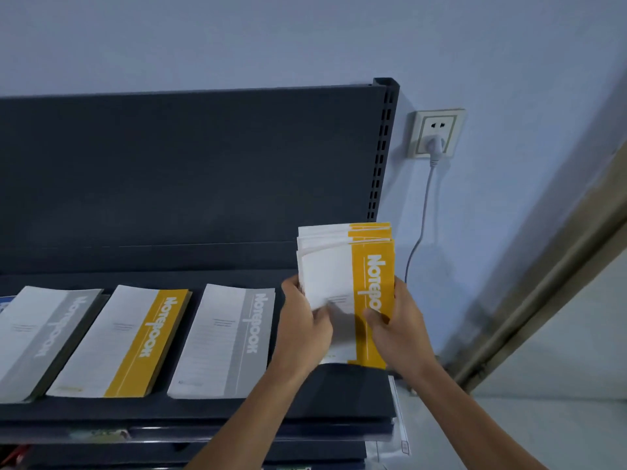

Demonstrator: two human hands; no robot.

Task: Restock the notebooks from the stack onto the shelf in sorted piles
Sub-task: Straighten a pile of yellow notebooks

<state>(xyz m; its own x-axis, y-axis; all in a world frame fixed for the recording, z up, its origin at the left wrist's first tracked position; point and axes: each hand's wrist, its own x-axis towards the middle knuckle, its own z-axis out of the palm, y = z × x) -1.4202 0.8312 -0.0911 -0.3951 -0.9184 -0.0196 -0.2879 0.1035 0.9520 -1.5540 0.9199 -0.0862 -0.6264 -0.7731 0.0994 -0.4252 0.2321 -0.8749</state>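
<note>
left grip (305, 322) and right grip (398, 329) pinch yellow notebooks (339, 266) upright on the shelf (203, 410) beside a grey pile (224, 340).

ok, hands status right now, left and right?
Left hand: holding the left edge of the yellow notebook bundle, thumb on its front.
Right hand: holding the right edge of the same bundle.

You have a dark shelf (339, 395) with three notebook piles lying flat on it, side by side, none of them touching. The left grey pile (44, 337) sits farthest left, the yellow pile (129, 340) just beside it, and the middle grey pile (227, 340) next. Near the right edge, the upright yellow stack (342, 276) meets the shelf with its lower edge.
</note>
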